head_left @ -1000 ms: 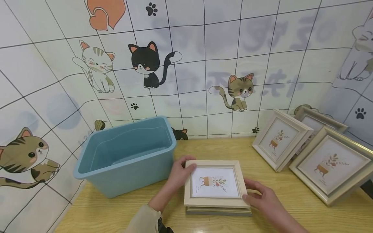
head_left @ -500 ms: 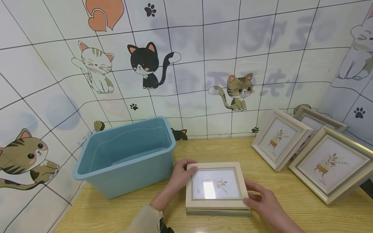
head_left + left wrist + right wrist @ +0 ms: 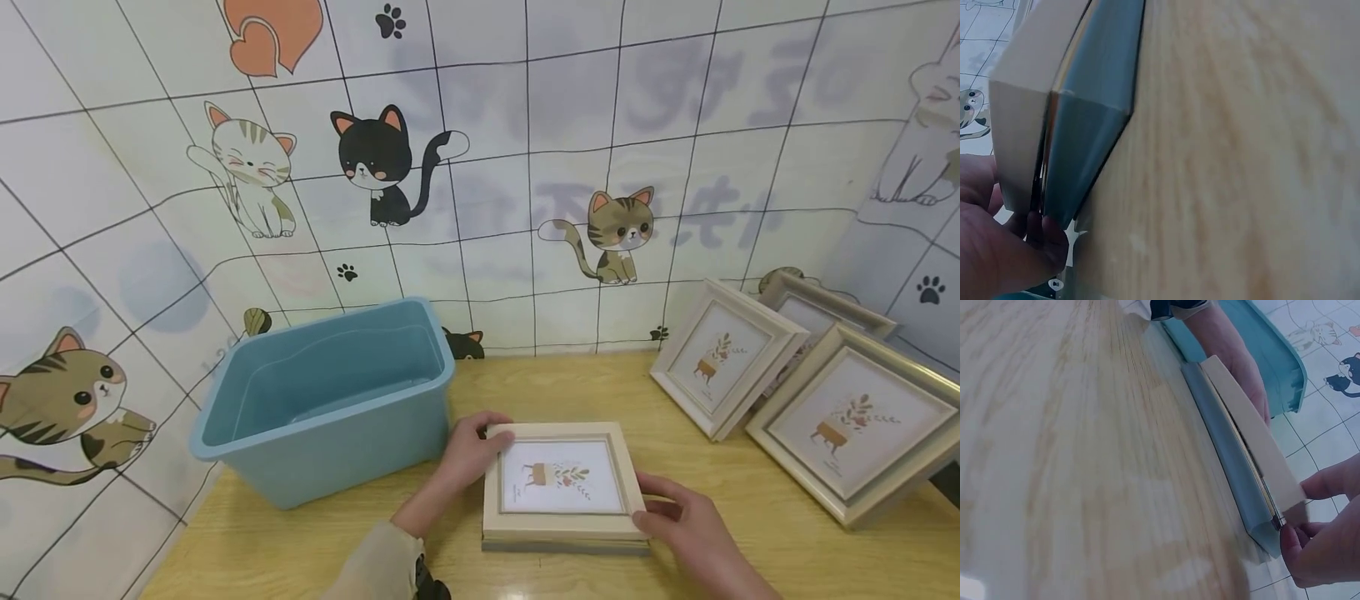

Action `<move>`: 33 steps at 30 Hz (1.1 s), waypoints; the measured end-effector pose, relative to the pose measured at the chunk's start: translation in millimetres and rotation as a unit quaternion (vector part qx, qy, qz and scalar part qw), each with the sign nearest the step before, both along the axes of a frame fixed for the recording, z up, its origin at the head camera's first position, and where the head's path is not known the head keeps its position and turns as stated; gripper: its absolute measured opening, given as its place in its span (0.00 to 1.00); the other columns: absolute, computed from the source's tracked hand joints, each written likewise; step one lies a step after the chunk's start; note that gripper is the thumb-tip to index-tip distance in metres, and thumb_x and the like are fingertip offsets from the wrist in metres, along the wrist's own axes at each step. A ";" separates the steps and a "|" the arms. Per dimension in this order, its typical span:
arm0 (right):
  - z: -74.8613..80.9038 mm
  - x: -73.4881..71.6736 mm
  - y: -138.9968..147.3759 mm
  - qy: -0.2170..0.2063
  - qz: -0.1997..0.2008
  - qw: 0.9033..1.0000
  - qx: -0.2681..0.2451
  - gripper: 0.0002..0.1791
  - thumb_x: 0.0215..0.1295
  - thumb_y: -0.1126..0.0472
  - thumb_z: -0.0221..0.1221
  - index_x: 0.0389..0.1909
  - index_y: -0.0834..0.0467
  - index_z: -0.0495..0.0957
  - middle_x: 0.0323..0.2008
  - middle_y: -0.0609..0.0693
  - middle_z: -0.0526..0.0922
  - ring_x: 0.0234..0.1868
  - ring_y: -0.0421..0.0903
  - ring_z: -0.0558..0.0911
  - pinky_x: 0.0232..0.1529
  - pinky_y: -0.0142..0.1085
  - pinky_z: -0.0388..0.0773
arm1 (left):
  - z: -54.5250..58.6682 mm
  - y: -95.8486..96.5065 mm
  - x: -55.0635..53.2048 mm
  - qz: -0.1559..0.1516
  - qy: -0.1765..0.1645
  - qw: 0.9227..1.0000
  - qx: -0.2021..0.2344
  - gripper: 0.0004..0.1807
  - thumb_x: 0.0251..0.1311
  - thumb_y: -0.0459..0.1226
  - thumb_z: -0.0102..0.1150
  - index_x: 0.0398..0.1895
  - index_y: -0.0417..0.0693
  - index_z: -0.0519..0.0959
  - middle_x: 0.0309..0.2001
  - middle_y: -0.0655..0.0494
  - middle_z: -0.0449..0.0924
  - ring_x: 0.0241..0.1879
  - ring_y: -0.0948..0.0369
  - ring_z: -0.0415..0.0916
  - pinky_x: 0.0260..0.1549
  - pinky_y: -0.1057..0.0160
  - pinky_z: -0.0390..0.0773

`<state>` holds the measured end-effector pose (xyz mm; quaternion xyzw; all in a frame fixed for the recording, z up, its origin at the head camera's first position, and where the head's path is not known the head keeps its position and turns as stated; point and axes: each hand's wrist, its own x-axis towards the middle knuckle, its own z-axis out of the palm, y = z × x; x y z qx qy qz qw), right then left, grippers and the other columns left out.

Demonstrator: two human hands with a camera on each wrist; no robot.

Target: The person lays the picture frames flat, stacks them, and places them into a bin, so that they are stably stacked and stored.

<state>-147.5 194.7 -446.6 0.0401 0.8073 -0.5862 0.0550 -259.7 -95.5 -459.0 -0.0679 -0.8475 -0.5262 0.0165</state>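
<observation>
A cream picture frame [image 3: 561,521] lies face up on top of a blue-grey frame [image 3: 566,547], whose front edge shows beneath it. My left hand [image 3: 471,454] grips the cream frame's left side, thumb on its top border. On the right side, my right hand [image 3: 686,521] pinches the same frame near its front corner, thumb on top. In the left wrist view, a thin gap shows between the cream frame [image 3: 1019,115] and the blue-grey frame [image 3: 1088,125], and fingertips also touch the lower one. The right wrist view shows both edges almost lined up. The lower frame's face is hidden.
An open blue plastic bin [image 3: 337,446] stands left of the stack. At the right, a light frame [image 3: 720,358], a gold-edged frame [image 3: 847,425] and another frame [image 3: 806,312] behind them stand propped up. A cat-patterned cloth [image 3: 495,208] covers the wall behind the wooden table [image 3: 525,379].
Both hands have brought the cream frame slightly toward me and down, so less of the lower frame's front edge shows. The bin and the propped frames have stayed put.
</observation>
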 end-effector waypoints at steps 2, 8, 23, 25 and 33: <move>-0.6 0.7 2.0 0.003 0.010 1.000 -0.001 0.32 0.64 0.71 0.64 0.68 0.76 0.68 0.54 0.64 0.82 0.50 0.49 0.83 0.44 0.34 0.81 | -0.9 -0.3 -1.4 -0.004 -0.003 1.000 -0.003 0.10 0.64 0.36 0.68 0.47 0.47 0.88 0.44 0.55 0.82 0.40 0.59 0.73 0.42 0.57 0.74; -1.9 -1.3 4.0 -0.013 0.031 0.999 -0.013 0.32 0.65 0.72 0.63 0.69 0.76 0.66 0.54 0.63 0.82 0.50 0.50 0.82 0.44 0.37 0.82 | -0.5 -3.6 -4.0 -0.013 -0.019 1.000 -0.014 0.10 0.65 0.37 0.68 0.48 0.47 0.88 0.41 0.56 0.80 0.37 0.59 0.70 0.39 0.59 0.72; 22.2 -17.8 40.3 0.070 0.076 0.995 -0.005 0.27 0.70 0.67 0.63 0.67 0.73 0.70 0.49 0.58 0.82 0.44 0.45 0.84 0.43 0.37 0.83 | -3.0 -4.3 -0.1 -0.030 -0.013 0.999 0.011 0.12 0.66 0.37 0.67 0.51 0.45 0.87 0.42 0.53 0.81 0.34 0.59 0.71 0.35 0.59 0.74; 29.5 -23.4 51.1 0.110 0.069 0.992 -0.001 0.22 0.70 0.68 0.63 0.62 0.71 0.74 0.43 0.52 0.85 0.39 0.43 0.85 0.41 0.36 0.83 | -4.2 -4.6 -1.0 -0.025 -0.025 0.999 0.019 0.13 0.66 0.38 0.67 0.51 0.45 0.87 0.43 0.53 0.81 0.35 0.59 0.71 0.37 0.60 0.74; 84.5 -51.3 121.1 0.238 0.039 0.966 0.093 0.21 0.73 0.67 0.61 0.64 0.54 0.77 0.45 0.36 0.86 0.39 0.38 0.85 0.41 0.24 0.78 | -8.2 -6.1 -3.1 -0.008 -0.054 0.998 0.038 0.13 0.66 0.39 0.68 0.51 0.48 0.87 0.46 0.54 0.81 0.41 0.58 0.72 0.41 0.59 0.74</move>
